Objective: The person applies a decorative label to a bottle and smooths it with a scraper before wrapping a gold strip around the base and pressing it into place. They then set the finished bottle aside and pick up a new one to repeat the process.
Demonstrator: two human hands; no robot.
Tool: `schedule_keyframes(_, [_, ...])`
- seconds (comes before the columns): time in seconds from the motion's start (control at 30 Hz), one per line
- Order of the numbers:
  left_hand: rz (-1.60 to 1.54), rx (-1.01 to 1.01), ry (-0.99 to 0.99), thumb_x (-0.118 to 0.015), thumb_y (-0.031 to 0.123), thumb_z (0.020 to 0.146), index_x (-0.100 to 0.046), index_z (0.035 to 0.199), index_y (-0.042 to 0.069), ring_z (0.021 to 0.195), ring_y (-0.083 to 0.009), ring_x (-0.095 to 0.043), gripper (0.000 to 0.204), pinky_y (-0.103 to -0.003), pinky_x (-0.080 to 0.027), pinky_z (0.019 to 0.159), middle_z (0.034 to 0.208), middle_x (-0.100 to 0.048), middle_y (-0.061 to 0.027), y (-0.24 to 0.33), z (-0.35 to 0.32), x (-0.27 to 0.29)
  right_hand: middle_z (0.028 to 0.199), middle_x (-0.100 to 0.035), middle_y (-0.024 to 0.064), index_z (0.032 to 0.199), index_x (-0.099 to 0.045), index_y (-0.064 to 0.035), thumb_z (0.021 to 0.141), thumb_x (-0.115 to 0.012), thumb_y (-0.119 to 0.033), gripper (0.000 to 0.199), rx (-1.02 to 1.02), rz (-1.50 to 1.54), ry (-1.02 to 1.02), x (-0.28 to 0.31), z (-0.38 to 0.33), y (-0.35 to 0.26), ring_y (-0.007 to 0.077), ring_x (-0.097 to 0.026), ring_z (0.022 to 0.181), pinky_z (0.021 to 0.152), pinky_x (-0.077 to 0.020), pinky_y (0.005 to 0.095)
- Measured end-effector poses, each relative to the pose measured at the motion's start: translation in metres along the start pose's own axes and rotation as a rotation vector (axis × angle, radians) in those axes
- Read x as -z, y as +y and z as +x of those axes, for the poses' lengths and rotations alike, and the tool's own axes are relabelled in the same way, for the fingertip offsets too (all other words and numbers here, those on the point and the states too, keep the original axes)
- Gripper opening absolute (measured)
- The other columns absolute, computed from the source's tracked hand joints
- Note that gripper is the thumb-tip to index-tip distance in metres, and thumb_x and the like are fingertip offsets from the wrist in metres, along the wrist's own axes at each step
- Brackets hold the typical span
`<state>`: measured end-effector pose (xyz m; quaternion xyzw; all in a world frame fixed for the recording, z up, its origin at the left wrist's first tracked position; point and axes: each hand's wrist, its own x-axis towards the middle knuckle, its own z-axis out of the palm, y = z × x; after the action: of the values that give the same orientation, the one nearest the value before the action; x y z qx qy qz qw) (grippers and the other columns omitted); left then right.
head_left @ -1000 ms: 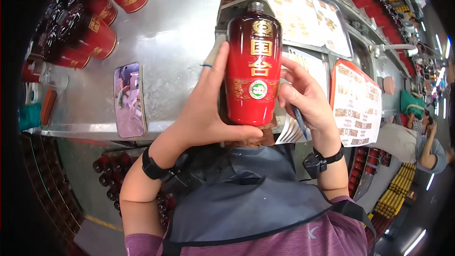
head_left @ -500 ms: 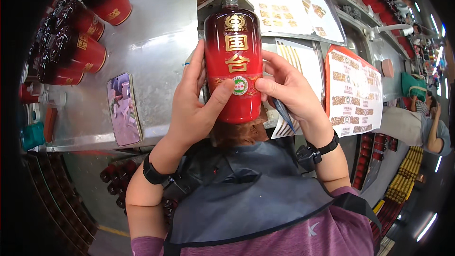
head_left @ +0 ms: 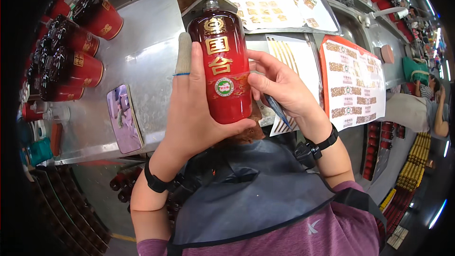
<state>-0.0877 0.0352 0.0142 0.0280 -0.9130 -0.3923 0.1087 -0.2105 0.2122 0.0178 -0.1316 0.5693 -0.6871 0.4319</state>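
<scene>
A red bottle (head_left: 226,85) with a dark shoulder, gold characters and a round green-and-white emblem lies face up, its clear neck pointing away from me. My left hand (head_left: 187,109) cradles its left side, thumb along the base, fingers stretched up beside it. A beige finger cot (head_left: 184,50) covers one of those fingers. My right hand (head_left: 279,83) is at the bottle's lower right side, with thumb and forefinger by the edge of the patterned band. Tucked in the same hand is a blue-grey pointed tool that looks like tweezers (head_left: 276,107), its tip toward me.
On the metal bench (head_left: 142,38) lies a phone (head_left: 124,118), left of the bottle. Several similar red bottles (head_left: 87,62) stand at far left. Decal sheets (head_left: 353,83) lie to the right and behind, near a faucet (head_left: 386,15). A co-worker (head_left: 433,107) is at far right.
The left thumb has moved from the bottle's front down to its base, and the left fingers have straightened. The emblem now shows uncovered. The right hand stays by the right edge.
</scene>
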Motion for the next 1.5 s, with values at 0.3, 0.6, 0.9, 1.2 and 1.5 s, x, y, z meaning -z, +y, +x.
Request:
schedule_keyframes(0.3, [-0.503, -0.058, 0.036, -0.095, 0.033, 0.059, -0.001, 0.156, -0.005, 0.136, -0.0338, -0.045, 0.139, -0.041, -0.037, 0.112, 0.148, -0.040, -0.0257, -0.036, -0.005, -0.015, 0.116, -0.064, 0.0074, 0.137, -0.051, -0.0018, 0.093, -0.071, -0.022, 0.052, 0.018, -0.006, 0.059, 0.002, -0.006, 0.001, 0.0077, -0.059, 0.088, 0.073, -0.0479, 0.0223])
schedule_keyframes(0.6, [-0.843, 0.185, 0.169, -0.065, 0.018, 0.097, -0.016, 0.153, -0.010, 0.127, -0.0241, -0.054, 0.080, -0.036, -0.043, 0.107, 0.142, -0.048, -0.0214, -0.013, 0.005, -0.022, 0.114, -0.066, 0.0062, 0.139, -0.049, 0.0002, 0.092, -0.073, -0.020, 0.056, 0.031, 0.071, 0.041, -0.002, -0.003, 0.011, 0.0072, -0.059, 0.090, 0.075, -0.0469, 0.0218])
schedule_keyframes(0.9, [-0.872, 0.196, 0.177, -0.065, 0.016, 0.097, -0.019, 0.153, -0.009, 0.125, -0.0222, -0.055, 0.077, -0.034, -0.044, 0.105, 0.142, -0.049, -0.0190, -0.009, 0.007, -0.021, 0.117, -0.064, 0.0082, 0.140, -0.047, 0.0005, 0.092, -0.073, -0.018, 0.058, 0.022, 0.122, 0.047, -0.004, -0.002, 0.014, 0.0098, -0.060, 0.097, 0.082, -0.0483, 0.0231])
schedule_keyframes(1.2, [-0.871, 0.209, 0.184, -0.063, 0.013, 0.098, -0.022, 0.153, -0.007, 0.121, -0.0192, -0.057, 0.072, -0.033, -0.045, 0.103, 0.138, -0.053, -0.0160, -0.007, 0.007, -0.021, 0.107, -0.069, 0.0024, 0.136, -0.056, -0.0035, 0.105, -0.051, -0.035, 0.044, 0.016, 0.108, 0.201, 0.026, -0.003, 0.011, 0.0067, -0.057, 0.077, 0.068, -0.0475, 0.0208])
schedule_keyframes(1.5, [-0.842, 0.183, 0.167, -0.053, 0.014, 0.102, -0.036, 0.147, -0.004, 0.118, -0.0158, -0.056, 0.051, -0.031, -0.043, 0.103, 0.134, -0.056, -0.0117, -0.007, 0.008, -0.022, 0.111, -0.066, 0.0051, 0.123, -0.060, 0.0002, 0.087, -0.070, 0.000, 0.038, 0.259, 0.165, 0.038, -0.001, -0.015, -0.019, 0.0094, -0.062, 0.102, 0.091, -0.0495, 0.0240])
